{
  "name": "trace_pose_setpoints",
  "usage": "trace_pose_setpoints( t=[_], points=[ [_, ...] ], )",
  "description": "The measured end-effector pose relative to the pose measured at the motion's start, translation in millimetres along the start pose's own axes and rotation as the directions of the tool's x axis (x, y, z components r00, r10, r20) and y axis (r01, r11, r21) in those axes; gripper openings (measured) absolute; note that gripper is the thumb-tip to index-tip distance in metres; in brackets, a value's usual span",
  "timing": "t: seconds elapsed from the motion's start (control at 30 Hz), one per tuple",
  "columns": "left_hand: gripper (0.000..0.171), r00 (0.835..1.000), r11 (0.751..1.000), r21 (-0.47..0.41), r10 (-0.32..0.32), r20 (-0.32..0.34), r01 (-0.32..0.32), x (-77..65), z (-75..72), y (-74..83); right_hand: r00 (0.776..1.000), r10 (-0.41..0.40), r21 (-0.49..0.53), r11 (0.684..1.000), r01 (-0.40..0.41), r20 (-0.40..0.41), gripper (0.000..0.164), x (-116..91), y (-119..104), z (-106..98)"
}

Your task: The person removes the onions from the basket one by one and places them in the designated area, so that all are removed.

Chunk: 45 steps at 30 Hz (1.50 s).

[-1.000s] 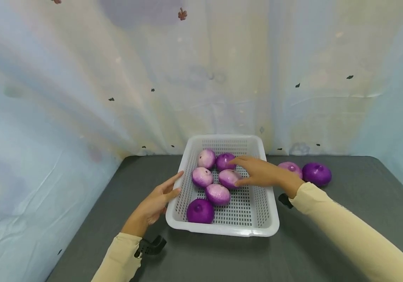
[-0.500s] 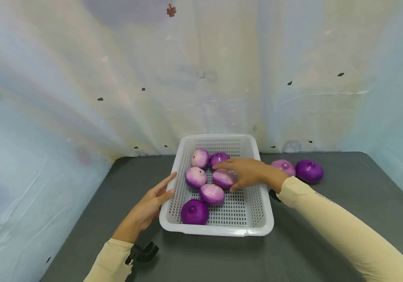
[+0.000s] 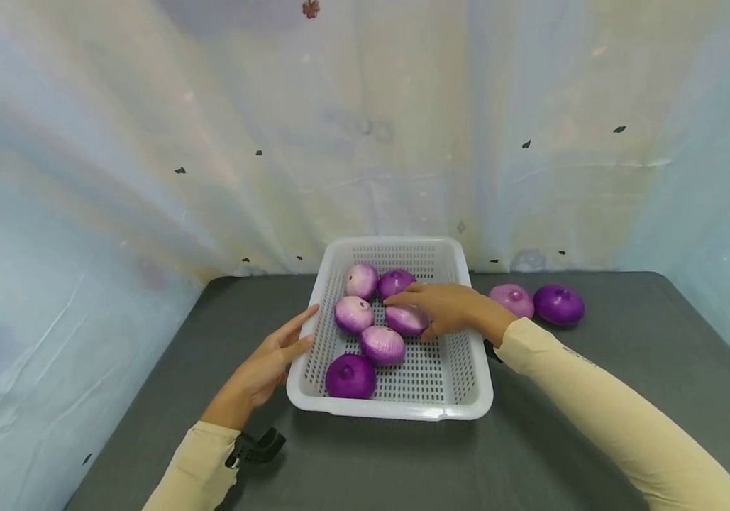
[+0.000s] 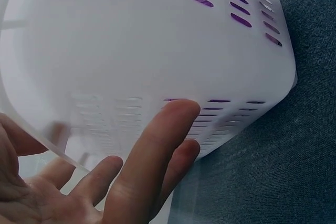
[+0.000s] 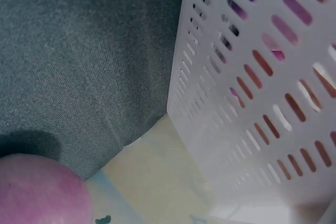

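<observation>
In the head view a white plastic basket [image 3: 390, 409] with slotted walls holds several purple onions. My right hand [image 3: 450, 306] reaches over its right side and grips a pale purple onion [image 3: 406, 320], fingers on the far side and thumb on the near side. A darker onion [image 3: 395, 282] lies just behind those fingers. My left hand [image 3: 269, 365] is at the basket's left side, with index finger and thumb at the rim. In the left wrist view its fingers [image 4: 149, 156] lie extended along the outer wall. The right wrist view shows only the basket's slotted wall, hiding the grip.
Right of the basket, a pink-purple onion [image 3: 511, 300] and a dark purple onion [image 3: 559, 305] sit on the dark grey table [image 3: 403, 468]. A patterned curtain [image 3: 396, 142] hangs along the back edge. Black wrist straps [image 3: 259, 447] show at the sleeves.
My right hand has moved a little left and settled its fingers and thumb around the pale onion. The left hand stays at the basket's side. The head view has shifted slightly.
</observation>
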<state>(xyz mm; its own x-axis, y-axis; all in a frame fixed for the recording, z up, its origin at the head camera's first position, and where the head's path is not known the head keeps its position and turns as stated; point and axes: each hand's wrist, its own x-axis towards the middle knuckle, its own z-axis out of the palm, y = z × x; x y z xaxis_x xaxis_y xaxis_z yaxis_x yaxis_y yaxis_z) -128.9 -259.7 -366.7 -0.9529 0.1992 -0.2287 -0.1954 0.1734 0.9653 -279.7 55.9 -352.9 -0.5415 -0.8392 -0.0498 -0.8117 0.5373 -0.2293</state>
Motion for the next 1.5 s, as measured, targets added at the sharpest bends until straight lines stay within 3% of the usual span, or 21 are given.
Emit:
trace_pose_setpoints(
  t=[0.27,0.43,0.6,0.87,1.27,1.5],
  points=[
    [0.062,1.000,1.000,-0.019,0.007,0.004,-0.007,-0.4,3.3,2.4,1.000,-0.021,-0.058,0.998,0.020,-0.018,0.087,-2.5,1.3,0.6],
    [0.062,1.000,1.000,-0.031,0.007,0.006,-0.007,-0.1,3.9,2.3,0.998,0.056,-0.001,0.998,-0.056,-0.039,0.088,-3.9,-1.6,-0.1],
    [0.062,1.000,0.999,-0.035,0.007,0.001,-0.007,0.6,3.8,2.6,0.987,0.111,0.068,0.992,-0.104,-0.114,0.090,-5.0,-3.1,-0.7],
    [0.062,1.000,1.000,-0.029,-0.001,-0.009,0.000,0.7,4.1,1.9,0.978,0.105,0.144,0.986,-0.080,-0.177,0.094,-4.4,-1.7,0.6],
    [0.061,1.000,0.999,-0.033,-0.004,-0.011,0.004,0.9,5.3,3.9,0.980,0.093,0.073,0.994,-0.081,-0.179,0.087,-5.9,-1.6,0.5],
    [0.062,1.000,1.000,-0.030,-0.004,-0.012,0.004,-0.5,4.4,3.6,0.974,0.101,0.121,0.990,-0.078,-0.202,0.088,-4.8,-2.4,0.8]
  ],
)
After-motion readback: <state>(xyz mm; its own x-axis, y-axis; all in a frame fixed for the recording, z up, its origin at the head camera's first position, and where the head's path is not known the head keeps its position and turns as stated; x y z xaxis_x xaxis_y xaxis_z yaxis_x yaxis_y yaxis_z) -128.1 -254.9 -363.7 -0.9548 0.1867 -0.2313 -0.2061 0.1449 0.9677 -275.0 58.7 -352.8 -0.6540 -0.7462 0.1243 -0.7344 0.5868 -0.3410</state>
